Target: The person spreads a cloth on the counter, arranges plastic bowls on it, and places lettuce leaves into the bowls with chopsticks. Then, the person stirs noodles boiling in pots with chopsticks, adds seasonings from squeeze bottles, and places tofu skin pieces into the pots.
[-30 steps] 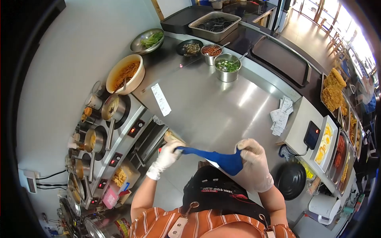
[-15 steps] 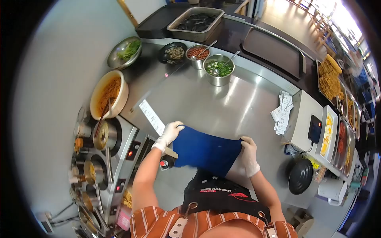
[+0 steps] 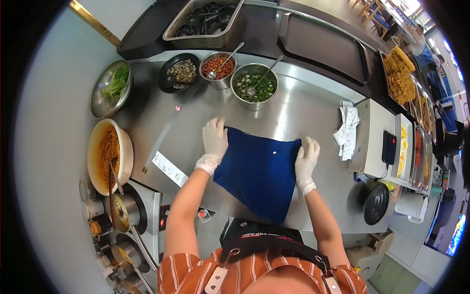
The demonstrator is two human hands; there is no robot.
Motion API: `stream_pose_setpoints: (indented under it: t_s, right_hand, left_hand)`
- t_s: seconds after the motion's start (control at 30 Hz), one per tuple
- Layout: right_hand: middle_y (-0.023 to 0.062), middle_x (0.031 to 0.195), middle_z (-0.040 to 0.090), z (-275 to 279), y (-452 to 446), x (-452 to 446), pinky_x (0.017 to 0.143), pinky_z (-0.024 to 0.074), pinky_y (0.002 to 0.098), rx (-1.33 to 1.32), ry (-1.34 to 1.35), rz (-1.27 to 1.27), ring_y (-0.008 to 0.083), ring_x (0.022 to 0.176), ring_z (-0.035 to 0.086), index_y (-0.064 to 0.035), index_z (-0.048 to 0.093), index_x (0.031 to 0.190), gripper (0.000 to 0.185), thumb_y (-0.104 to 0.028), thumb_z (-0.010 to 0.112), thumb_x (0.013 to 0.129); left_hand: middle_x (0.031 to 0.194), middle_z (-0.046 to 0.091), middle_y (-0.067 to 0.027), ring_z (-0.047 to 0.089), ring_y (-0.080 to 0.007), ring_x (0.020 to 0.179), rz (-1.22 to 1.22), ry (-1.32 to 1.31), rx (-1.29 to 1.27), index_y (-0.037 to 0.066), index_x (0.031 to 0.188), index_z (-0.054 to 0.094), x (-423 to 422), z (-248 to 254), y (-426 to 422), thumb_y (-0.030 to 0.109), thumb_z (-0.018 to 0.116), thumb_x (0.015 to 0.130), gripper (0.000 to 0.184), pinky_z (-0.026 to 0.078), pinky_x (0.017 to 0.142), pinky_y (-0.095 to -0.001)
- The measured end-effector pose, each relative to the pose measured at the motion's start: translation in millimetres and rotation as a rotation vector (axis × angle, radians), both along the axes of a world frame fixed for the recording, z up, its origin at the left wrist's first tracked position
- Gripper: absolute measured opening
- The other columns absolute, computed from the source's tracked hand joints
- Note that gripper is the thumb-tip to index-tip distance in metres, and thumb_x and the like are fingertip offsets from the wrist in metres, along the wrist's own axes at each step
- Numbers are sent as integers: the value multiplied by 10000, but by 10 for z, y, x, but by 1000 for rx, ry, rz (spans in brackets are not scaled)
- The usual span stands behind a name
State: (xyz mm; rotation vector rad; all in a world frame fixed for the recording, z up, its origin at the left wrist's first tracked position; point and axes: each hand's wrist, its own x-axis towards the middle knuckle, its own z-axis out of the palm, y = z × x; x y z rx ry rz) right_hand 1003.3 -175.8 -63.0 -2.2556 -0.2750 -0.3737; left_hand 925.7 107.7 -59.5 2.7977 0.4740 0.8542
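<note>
A dark blue cloth [image 3: 257, 171] is spread over the steel counter [image 3: 313, 127], with its lower end near the front edge. My left hand [image 3: 214, 141], in a white glove, is closed at the cloth's upper left corner. At the upper right corner my gloved right hand [image 3: 306, 159] is closed on the edge. A small white speck shows on the cloth. Left of my left hand lies a printed paper slip [image 3: 169, 168].
Along the back stand pots of chopped scallions [image 3: 253, 87] and peanuts [image 3: 218, 68]. A noodle bowl [image 3: 126, 156] and pans [image 3: 128, 210] line the left. Receipts [image 3: 348, 130] and a white box [image 3: 374, 137] are at right; a black bowl [image 3: 376, 204] sits nearby.
Both hands have moved away from my body over the counter, taking the cloth with them. The cloth, stretched between the hands before, now lies spread lower and flatter. The view has shifted.
</note>
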Motion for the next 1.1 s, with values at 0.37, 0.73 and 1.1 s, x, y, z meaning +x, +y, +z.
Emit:
stream_pose_setpoints:
  t_s: [0.37,0.73,1.1]
  right_hand:
    - [179,1308,490,-176,35,-30,1075,310,442,-524,-31,408,348,1249,427,-33,532,1253,428,-187,594,858]
    - [87,922,570,68,-538,-1578,730,447,358,-536,127,896,252,844,546,-65,610,991,283,-195,673,748]
    - [80,861,582,103,-687,-1657,696,483,365,-534,221,1080,250,811,577,-73,617,910,150,-134,611,773]
  left_hand:
    - [1187,544,-110,523,-292,1085,-292,217,54,44,1167,568,-239,-139,-38,217,662,793,424,414,905,-452]
    - [889,578,-61,576,-276,908,-411,557,-428,78,944,630,-1317,-74,-296,76,675,717,232,478,735,-369]
    - [914,592,-87,561,-248,938,-850,1017,134,102,732,685,-1751,514,-157,156,622,676,100,403,809,-376]
